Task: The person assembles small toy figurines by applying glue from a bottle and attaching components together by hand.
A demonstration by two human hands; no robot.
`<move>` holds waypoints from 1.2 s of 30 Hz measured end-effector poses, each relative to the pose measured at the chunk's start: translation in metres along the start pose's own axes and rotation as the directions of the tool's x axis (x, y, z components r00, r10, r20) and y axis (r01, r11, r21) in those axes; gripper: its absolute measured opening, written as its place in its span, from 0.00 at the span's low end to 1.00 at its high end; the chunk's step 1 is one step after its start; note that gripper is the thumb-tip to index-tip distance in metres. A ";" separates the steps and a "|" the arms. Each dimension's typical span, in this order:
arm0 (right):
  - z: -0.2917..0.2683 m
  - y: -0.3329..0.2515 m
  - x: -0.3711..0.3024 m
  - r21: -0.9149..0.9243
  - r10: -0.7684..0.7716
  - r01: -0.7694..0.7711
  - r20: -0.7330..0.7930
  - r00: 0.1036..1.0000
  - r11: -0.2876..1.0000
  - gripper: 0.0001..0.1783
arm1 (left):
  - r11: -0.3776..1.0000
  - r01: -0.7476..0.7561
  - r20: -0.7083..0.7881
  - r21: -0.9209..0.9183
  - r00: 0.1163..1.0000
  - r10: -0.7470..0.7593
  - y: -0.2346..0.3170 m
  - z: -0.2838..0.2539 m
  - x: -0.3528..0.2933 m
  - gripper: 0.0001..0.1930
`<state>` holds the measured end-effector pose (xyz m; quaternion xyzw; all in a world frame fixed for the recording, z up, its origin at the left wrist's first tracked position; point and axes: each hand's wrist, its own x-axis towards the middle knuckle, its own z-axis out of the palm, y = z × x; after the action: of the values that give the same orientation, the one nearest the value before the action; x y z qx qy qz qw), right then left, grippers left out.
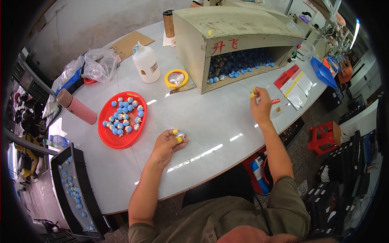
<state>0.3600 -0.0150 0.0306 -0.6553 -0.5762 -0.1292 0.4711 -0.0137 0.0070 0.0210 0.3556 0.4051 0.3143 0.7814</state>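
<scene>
My left hand (167, 146) is over the near middle of the table, with yellow covers on the thumb and one fingertip. Pinched between them is a small blue-and-white ball-shaped piece (181, 135). My right hand (261, 106) is held out in front of the box's right part, also with yellow-covered fingertips. Its fingers are curled together, and anything between the tips is too small to make out. Left of my left hand, a round red plate (104, 137) carries several similar blue-and-cream pieces. Many blue pieces (243, 60) lie inside the open-fronted beige box (188, 52).
On the table stand a white bottle (146, 65), a pink flask (77, 107) and a brown tumbler (168, 24). A yellow tape roll (176, 78) lies beside the box; red-and-white packets (293, 83) lie right. A black tray (91, 182) holds blue pieces at the left edge.
</scene>
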 end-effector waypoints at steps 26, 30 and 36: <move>0.086 -0.183 -0.049 0.570 -0.034 -0.763 0.807 0.589 0.304 0.13 | 0.937 -0.257 -0.127 -0.238 0.964 0.233 -0.014 -0.002 0.012 0.15; 0.096 -0.173 -0.060 0.542 -0.053 -0.744 0.820 0.570 0.391 0.14 | 0.942 -0.238 -0.098 -0.238 0.970 0.221 -0.019 -0.010 0.016 0.16; 0.097 -0.170 -0.053 0.587 -0.127 -0.556 0.746 0.654 0.588 0.15 | 0.944 -0.212 -0.082 -0.253 0.977 0.198 -0.018 -0.013 0.017 0.15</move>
<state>0.1584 0.0075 0.0216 -0.4477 -0.6144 0.4678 0.4508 -0.0133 0.0141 -0.0055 0.2814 0.3429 0.4541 0.7727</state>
